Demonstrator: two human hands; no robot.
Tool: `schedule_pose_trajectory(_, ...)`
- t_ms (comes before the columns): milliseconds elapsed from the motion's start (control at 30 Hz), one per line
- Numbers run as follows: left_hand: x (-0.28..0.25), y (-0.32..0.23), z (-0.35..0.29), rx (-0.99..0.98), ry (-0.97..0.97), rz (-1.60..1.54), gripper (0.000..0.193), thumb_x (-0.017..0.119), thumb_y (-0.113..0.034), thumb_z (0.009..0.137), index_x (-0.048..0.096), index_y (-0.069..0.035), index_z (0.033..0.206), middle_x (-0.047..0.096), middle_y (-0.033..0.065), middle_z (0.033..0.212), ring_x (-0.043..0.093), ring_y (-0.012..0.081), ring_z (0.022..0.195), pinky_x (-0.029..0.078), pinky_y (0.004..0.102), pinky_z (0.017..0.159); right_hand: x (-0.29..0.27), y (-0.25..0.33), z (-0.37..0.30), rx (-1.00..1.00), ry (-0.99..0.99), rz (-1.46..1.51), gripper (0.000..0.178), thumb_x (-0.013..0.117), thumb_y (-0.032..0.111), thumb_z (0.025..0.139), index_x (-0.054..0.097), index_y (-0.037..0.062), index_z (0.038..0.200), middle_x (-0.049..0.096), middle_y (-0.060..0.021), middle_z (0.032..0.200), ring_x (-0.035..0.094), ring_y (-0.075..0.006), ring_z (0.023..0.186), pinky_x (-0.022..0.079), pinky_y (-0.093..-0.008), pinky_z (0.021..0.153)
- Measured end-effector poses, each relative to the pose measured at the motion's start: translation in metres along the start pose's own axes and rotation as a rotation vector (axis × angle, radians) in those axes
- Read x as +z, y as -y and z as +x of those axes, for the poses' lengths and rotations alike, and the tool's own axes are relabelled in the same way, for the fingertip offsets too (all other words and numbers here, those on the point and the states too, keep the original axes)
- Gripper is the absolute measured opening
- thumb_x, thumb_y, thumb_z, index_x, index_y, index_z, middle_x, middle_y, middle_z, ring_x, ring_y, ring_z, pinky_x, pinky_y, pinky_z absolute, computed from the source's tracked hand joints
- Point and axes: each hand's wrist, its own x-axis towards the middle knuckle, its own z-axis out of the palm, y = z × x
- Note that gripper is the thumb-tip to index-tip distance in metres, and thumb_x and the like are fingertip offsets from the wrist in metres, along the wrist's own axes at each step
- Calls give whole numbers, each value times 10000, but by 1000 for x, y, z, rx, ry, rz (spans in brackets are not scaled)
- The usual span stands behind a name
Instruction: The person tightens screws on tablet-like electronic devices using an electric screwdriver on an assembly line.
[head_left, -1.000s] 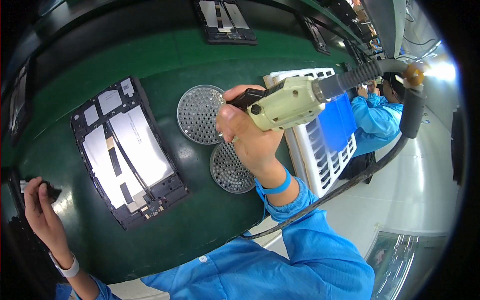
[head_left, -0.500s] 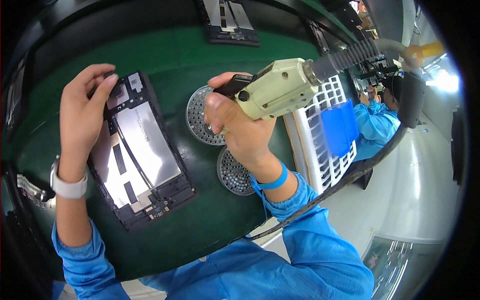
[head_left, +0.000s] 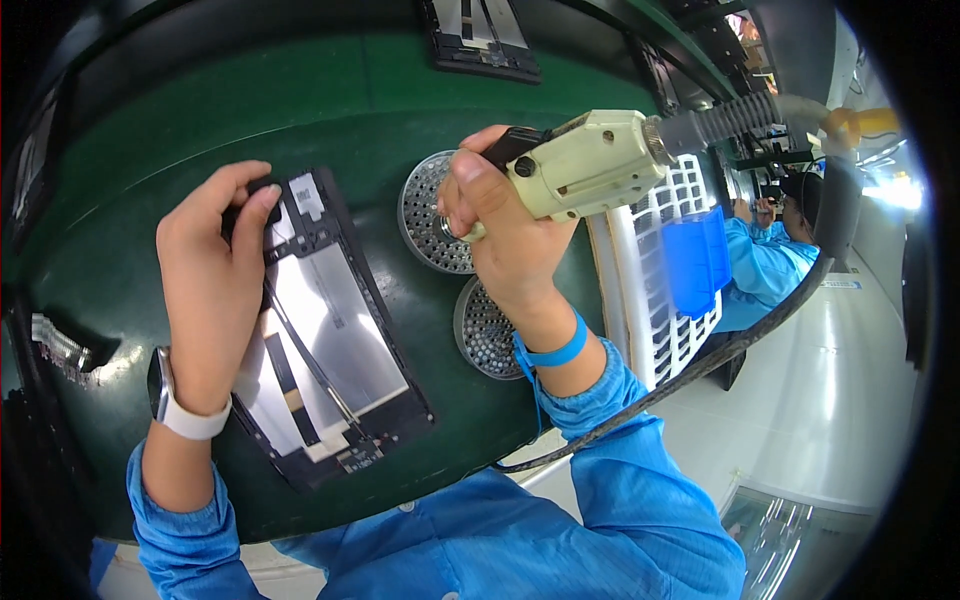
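An opened tablet point(head_left: 335, 300) lies on the green work mat, its silver inner plate, dark frame and thin cables showing. My left hand point(head_left: 215, 270) is closed at its far left corner, thumb and fingers pinching the black edge there; the fingers hide part of that corner. In my right hand point(head_left: 505, 220) I grip a pale green power screwdriver point(head_left: 590, 165) with a black lever. Its thick cord runs off to the right, and its tip is mostly hidden by my fingers. Two round perforated metal screw dishes, a far one point(head_left: 420, 215) and a near one point(head_left: 485, 330), sit beneath and beside this hand.
Another opened tablet point(head_left: 485, 45) lies at the far edge. On the right are a white grid rack point(head_left: 650, 330) and a blue bin point(head_left: 697, 260), with a co-worker in a blue sleeve point(head_left: 765, 270) beyond. A black cable point(head_left: 690, 370) crosses my right forearm.
The mat, dishes and rack all appear shifted to the right in the view. My left hand and the tablet sit slightly closer to the dishes. Both hands keep their hold.
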Motion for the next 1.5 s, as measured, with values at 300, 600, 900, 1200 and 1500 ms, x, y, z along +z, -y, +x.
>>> schedule_pose_trajectory(300,-5,-15,7,-409,199,-534,170,715,-44,841,684,61,971,702,69,793,614,67,671,466,212,585,-5,7,-3,-21,-49,7,168,680,-56,820,614,-14,969,605,-51,719,537,-95,520,421,-224,446)
schedule_pose_trajectory(600,14,9,8,200,122,1,180,732,-89,771,690,31,898,642,132,825,603,306,765,487,372,705,-9,22,-5,-151,-30,-13,212,698,-57,803,606,-36,992,611,-84,719,553,-125,519,429,-234,447)
schedule_pose_trajectory(900,11,16,2,324,158,232,185,631,-148,882,675,21,941,632,145,891,593,330,890,477,403,799,-10,35,-3,-219,-30,6,132,606,-39,850,588,-46,980,525,-59,591,489,-130,477,455,-303,513)
schedule_pose_trajectory(1200,3,8,9,158,196,91,277,701,-218,840,680,44,930,659,169,870,624,347,826,494,400,757,11,42,-19,-238,29,36,143,623,-18,857,591,-43,994,530,-57,582,494,-135,474,459,-303,511)
schedule_pose_trajectory(1500,8,11,7,115,170,144,287,784,-203,767,721,53,880,682,169,812,644,306,724,504,379,677,9,44,-21,-236,11,39,159,628,-10,856,580,-51,1002,525,-56,581,494,-135,473,455,-302,506)
